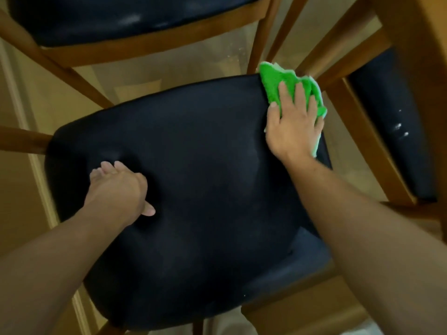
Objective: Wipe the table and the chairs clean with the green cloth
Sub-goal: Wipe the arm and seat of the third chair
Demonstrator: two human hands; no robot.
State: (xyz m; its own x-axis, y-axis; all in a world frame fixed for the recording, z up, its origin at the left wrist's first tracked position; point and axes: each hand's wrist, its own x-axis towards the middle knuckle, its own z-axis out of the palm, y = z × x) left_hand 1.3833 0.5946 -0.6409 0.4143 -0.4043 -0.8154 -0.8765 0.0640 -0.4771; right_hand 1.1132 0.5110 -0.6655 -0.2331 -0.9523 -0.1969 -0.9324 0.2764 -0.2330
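Observation:
A chair with a dark padded cushion [205, 165] and a wooden frame fills the middle of the head view. My right hand [294, 124] presses the green cloth [273, 81] flat against the cushion's far right corner, fingers spread over it. My left hand [118, 187] rests on the cushion's left part, fingers bent and pushing a dent into the padding. The table [430, 25] shows only as a wooden edge at the top right.
A second dark-cushioned chair [121, 20] stands just beyond, at the top. A third chair [387, 122] with white specks on its cushion is tucked at the right by the table. Light floor shows between the wooden legs.

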